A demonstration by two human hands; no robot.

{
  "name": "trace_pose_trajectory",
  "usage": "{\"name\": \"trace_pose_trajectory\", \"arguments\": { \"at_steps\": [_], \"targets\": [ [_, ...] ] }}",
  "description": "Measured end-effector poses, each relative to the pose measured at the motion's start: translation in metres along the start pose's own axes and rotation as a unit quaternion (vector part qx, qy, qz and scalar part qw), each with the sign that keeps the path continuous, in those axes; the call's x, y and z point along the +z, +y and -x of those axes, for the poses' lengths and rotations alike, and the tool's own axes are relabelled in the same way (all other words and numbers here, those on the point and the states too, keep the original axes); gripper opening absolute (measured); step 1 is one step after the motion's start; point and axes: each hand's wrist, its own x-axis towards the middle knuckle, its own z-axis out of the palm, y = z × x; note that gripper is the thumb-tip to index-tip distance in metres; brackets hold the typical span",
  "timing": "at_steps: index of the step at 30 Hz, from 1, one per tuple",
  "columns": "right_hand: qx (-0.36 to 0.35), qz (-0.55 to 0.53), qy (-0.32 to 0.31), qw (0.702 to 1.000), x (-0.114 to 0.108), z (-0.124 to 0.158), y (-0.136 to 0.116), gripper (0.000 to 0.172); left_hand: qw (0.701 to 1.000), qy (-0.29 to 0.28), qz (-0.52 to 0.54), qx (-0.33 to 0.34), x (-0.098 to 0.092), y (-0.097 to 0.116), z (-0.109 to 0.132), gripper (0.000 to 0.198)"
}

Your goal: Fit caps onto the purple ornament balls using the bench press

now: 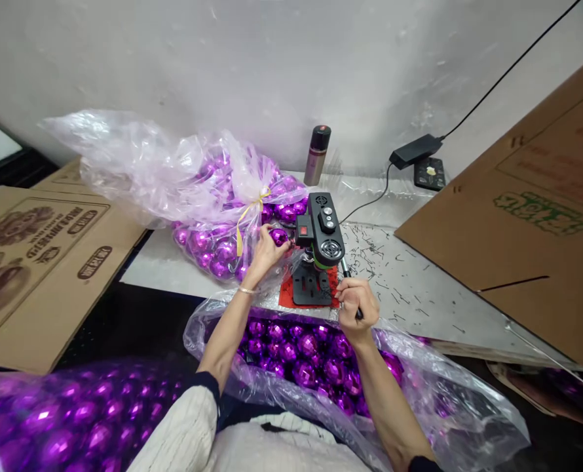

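Note:
My left hand [268, 250] is closed around a shiny purple ball [278, 236], held at the left side of a small black bench machine [326, 226] that looks like a mini drill press. My right hand [358, 303] is wrapped round the machine's lever [345, 266], whose black end shows below the fingers. A red sheet [285, 295] lies under the machine's black base [311, 288]. Below my hands, an open clear plastic bag [203, 331] holds many purple faceted balls [307, 344]. The machine's working tip is hidden.
Behind my left hand is a tied plastic bag [173, 177] of purple balls. A spray can [317, 156], a power adapter [416, 151] and a phone [430, 173] sit farther back. Cardboard boxes [532, 196] flank the bench. Dark shavings [370, 262] litter the bench top.

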Motion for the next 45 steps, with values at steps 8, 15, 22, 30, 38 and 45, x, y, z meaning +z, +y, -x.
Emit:
{"name": "trace_pose_trajectory", "arguments": {
  "at_steps": [8, 15, 22, 30, 38, 45],
  "targets": [
    [0.01, -0.002, 0.01, 1.0, 0.001, -0.01, -0.005, 0.029, 0.929, -0.09, 0.355, -0.049, -0.011, -0.011, 0.118, 0.081],
    [0.005, 0.037, 0.002, 0.999, 0.0, -0.009, -0.003, 0.034, 0.945, -0.084, 0.311, -0.052, 0.038, -0.01, 0.125, 0.073],
    [-0.005, 0.017, -0.018, 1.0, -0.002, -0.009, -0.004, 0.025, 0.991, -0.065, 0.105, 0.051, 0.05, -0.012, 0.113, 0.067],
    [-0.011, 0.012, -0.02, 1.0, -0.003, -0.014, -0.008, 0.028, 0.989, -0.037, 0.042, 0.134, 0.064, -0.009, 0.109, 0.064],
    [0.005, 0.024, -0.024, 0.999, -0.005, -0.007, -0.007, 0.024, 0.992, -0.037, 0.045, 0.108, 0.082, -0.017, 0.112, 0.071],
    [0.014, 0.006, -0.01, 1.0, -0.001, 0.014, 0.004, 0.027, 0.992, -0.04, 0.046, 0.106, 0.082, -0.018, 0.114, 0.071]
  ]
}}
